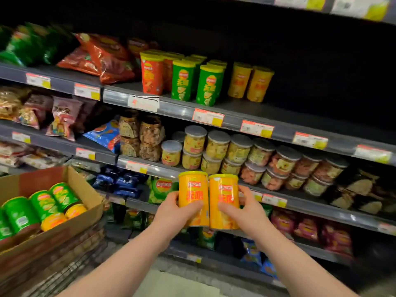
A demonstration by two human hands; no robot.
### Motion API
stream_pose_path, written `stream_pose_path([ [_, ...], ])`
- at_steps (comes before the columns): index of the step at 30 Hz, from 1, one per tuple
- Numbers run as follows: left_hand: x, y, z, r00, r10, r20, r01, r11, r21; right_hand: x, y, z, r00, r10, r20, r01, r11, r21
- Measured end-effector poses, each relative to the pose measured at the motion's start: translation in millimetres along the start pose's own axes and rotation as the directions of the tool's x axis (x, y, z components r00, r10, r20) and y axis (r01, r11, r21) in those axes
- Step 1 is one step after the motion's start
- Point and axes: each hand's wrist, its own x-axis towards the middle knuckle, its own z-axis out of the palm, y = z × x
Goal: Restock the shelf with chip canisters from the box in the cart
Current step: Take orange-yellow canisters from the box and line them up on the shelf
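**Two Yellow Lay's Cans, One in Each Hand**

The left hand (pixel 171 207) holds a yellow can (pixel 192 189), fingers curled round it. The right hand (pixel 244 211) holds a second yellow can (pixel 224 194) the same way. Both cans stand up straight and touch side by side, in the air in front of the shelves. Each shows a red Lay's sign and big red Chinese writing.

To the left, the cardboard box (pixel 85 189) sits in the wire cart (pixel 64 264). Green cans (pixel 20 213) and yellow ones lie inside it.

Farther up, red cans (pixel 151 76), green rows (pixel 183 82) and a yellow pair (pixel 240 80) stand near the front edge of the chip shelf (pixel 177 110). Price tags (pixel 208 117) line that edge, too blurry to read.
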Motion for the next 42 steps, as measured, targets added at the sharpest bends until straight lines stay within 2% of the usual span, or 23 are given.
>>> stream_pose_path([
  [6,3,34,41,0.997,0.066,0.038,-0.065,0.997,-0.039,10,4,-53,0.998,-0.051,-0.04,0.052,0.998,0.033],
  [16,46,89,55,0.979,0.192,0.067,-0.192,0.981,-0.01,52,-23,-92,0.98,-0.134,-0.147,0.143,0.989,0.048],
  [25,115,149,40,0.941,0.329,0.078,-0.329,0.944,-0.012,118,-96,-120,0.905,-0.293,-0.309,0.297,0.954,-0.036],
  [29,140,161,21,0.928,0.365,0.077,-0.364,0.931,-0.031,153,-132,-116,0.884,-0.339,-0.323,0.331,0.94,-0.081],
  [38,172,174,8,0.925,0.373,0.067,-0.368,0.927,-0.071,234,-169,-106,0.886,-0.306,-0.349,0.29,0.952,-0.098],
  [42,178,175,10,0.934,0.358,0.025,-0.355,0.932,-0.068,267,-174,-108,0.905,-0.306,-0.297,0.31,0.95,-0.033],
])
